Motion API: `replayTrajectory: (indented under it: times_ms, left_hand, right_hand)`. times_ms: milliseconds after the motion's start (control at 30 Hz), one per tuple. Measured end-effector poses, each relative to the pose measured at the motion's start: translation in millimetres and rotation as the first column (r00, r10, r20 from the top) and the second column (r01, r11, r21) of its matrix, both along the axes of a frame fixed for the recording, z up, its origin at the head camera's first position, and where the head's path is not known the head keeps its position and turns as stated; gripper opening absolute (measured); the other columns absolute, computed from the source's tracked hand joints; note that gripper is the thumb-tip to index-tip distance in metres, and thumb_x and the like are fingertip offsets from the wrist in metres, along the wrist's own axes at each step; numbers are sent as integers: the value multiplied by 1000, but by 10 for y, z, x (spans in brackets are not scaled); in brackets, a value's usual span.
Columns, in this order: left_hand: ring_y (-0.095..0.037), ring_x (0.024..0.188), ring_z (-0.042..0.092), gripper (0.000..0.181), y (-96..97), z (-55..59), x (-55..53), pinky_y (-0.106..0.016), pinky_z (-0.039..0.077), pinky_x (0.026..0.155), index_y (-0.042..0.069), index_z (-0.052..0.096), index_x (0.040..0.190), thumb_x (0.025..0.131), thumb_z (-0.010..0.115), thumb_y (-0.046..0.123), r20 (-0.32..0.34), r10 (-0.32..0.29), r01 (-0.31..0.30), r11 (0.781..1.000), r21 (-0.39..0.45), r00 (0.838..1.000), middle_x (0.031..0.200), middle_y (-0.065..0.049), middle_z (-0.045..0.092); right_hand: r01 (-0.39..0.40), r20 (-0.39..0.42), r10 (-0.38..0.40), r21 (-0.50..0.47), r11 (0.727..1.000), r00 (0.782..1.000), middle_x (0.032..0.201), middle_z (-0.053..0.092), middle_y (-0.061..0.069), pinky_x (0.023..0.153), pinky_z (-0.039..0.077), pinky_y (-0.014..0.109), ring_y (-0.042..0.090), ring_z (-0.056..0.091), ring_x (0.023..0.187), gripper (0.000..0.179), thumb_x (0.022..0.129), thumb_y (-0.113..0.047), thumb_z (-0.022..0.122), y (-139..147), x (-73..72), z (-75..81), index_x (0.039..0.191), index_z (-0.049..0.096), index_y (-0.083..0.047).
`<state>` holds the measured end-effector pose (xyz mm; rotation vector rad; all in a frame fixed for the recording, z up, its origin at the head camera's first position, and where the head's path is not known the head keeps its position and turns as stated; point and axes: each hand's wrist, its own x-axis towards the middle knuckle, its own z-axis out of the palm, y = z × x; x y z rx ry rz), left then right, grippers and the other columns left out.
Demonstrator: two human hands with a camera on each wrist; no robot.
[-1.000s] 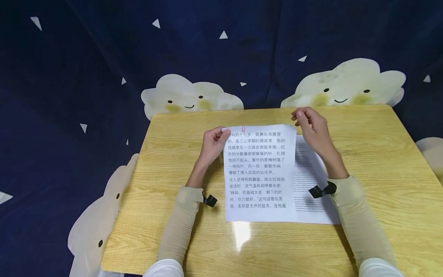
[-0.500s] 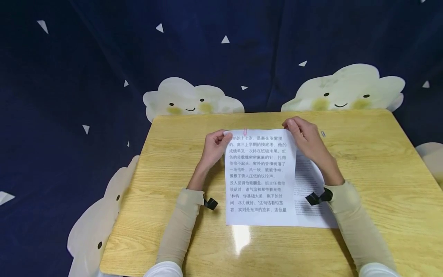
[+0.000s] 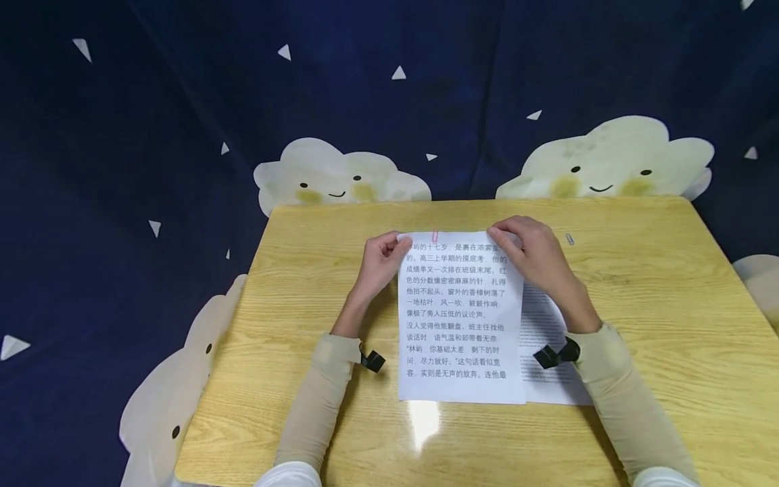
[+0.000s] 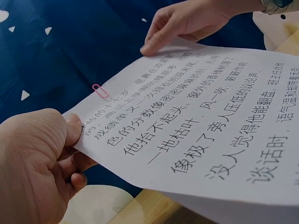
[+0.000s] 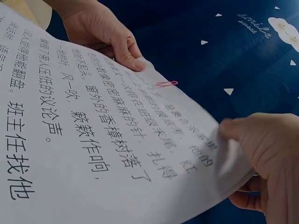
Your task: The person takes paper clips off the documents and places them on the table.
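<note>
A white sheet of paper (image 3: 460, 325) printed with large Chinese text is held up by its top edge over the table. My left hand (image 3: 382, 262) pinches its top left corner between thumb and fingers. At the top right corner, my right hand (image 3: 532, 253) pinches the paper, the thumb in front. A pink paper clip (image 4: 100, 91) sits on the top edge between the hands, nearer the left one; it also shows in the right wrist view. Behind the right part of the sheet, a second paper (image 3: 544, 345) with small print is partly hidden.
A blue-grey paper clip (image 3: 569, 239) lies on the wooden table (image 3: 292, 284) beyond the right hand. Behind the table's far edge hangs a dark blue curtain (image 3: 365, 95) with clouds and white triangles.
My right hand has come left and down from beside the sheet onto its top right corner and taken hold. The left hand keeps its pinch. The blue-grey clip has come into sight.
</note>
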<state>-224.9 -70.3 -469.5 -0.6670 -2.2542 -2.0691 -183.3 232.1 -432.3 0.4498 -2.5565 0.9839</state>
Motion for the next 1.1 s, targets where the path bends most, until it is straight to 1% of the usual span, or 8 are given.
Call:
replayTrajectory:
  times_ms: [67, 267, 433, 567, 700, 900, 967, 1100]
  left_hand:
    - [-9, 51, 32, 20, 2, -49, -28, -21, 26, 50, -11, 73, 100, 105, 60, 3, -3, 8, -8, 1000, -9, 1000, 63, -21, 50]
    - [-10, 51, 38, 20, 6, -67, -38, -22, 29, 50, -8, 75, 101, 105, 63, 8, -19, 12, -12, 1000, 2, 1000, 69, -22, 61]
    - [-10, 52, 39, 19, 7, -46, -34, -22, 29, 49, -7, 75, 100, 105, 63, 6, -32, 9, -8, 1000, 10, 999, 68, -13, 63]
    - [-10, 52, 39, 18, 12, -34, -36, -22, 30, 50, -7, 75, 99, 105, 62, 5, -33, 14, -13, 1000, 10, 999, 67, -10, 61]
    - [-11, 52, 39, 19, 23, -27, -36, -22, 30, 50, -7, 75, 98, 105, 63, 6, -33, 12, -12, 1000, 11, 999, 67, -17, 60]
    - [-9, 52, 38, 19, 38, -22, -30, -21, 29, 50, -10, 74, 100, 105, 62, 4, -23, 11, -11, 1000, 6, 1000, 68, -23, 57]
    - [-8, 52, 36, 19, 42, -4, -16, -21, 28, 50, -11, 73, 101, 105, 60, 2, -15, 10, -10, 1000, 10, 1000, 68, -25, 55]
    - [-8, 52, 36, 20, 52, 62, 31, -20, 28, 51, -15, 70, 96, 105, 59, 0, -3, -8, 8, 1000, 21, 1000, 67, -27, 53]
  right_hand:
    - [3, -18, -2, 26, 1000, 1000, 102, 73, 16, 90, 48, 53, 35, 66, 97, 23, 104, -20, 67, -15, 5, 10, 110, 75, 1]
    - [5, -108, 4, 88, 996, 994, 97, 74, 15, 88, 47, 52, 35, 64, 93, 15, 101, -13, 70, -69, 21, 58, 106, 76, 0]
    - [27, -187, 3, 159, 987, 982, 100, 75, 17, 85, 48, 52, 37, 66, 92, 16, 100, -12, 70, -130, 40, 85, 108, 76, 1]
    - [18, -237, 23, 170, 985, 971, 106, 74, 18, 83, 46, 52, 39, 64, 96, 16, 100, -11, 69, -164, 41, 67, 111, 74, 0]
    - [10, -251, 32, 165, 986, 967, 110, 73, 18, 84, 45, 52, 39, 61, 102, 16, 100, -11, 69, -193, 40, 39, 111, 73, 0]
    - [-7, -239, 44, 152, 988, 970, 112, 72, 17, 87, 44, 52, 38, 60, 104, 15, 100, -10, 69, -236, 52, 8, 111, 73, -1]
    - [-10, -235, 46, 149, 989, 971, 114, 72, 18, 90, 44, 52, 38, 59, 105, 15, 100, -10, 68, -246, 58, -1, 112, 73, -1]
    - [-3, -237, 39, 150, 989, 971, 117, 71, 18, 91, 42, 53, 39, 57, 108, 17, 101, -10, 67, -259, 71, -16, 113, 73, -1]
